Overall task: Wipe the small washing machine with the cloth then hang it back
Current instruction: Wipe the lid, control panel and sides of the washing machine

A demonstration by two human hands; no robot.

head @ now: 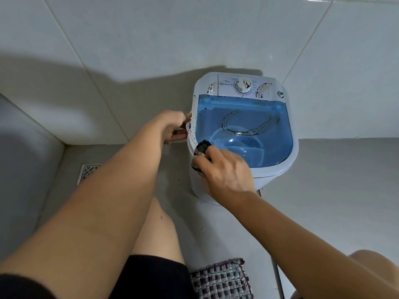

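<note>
A small white washing machine (274,171) with a blue see-through lid (269,143) stands on the grey floor against the tiled wall. Dark dirt streaks mark its lid, its left rim and the control panel (243,87) around the dial. My left hand (172,128) grips the machine's left edge. My right hand (224,171) holds a dark, bunched cloth (201,147) pressed on the front left corner of the rim, where the lid meets the white body.
A metal floor drain (87,172) lies at the left. A woven checkered mat (220,279) sits at the bottom by my knees. The tiled wall rises behind the machine, and a grey ledge (23,147) runs at the left.
</note>
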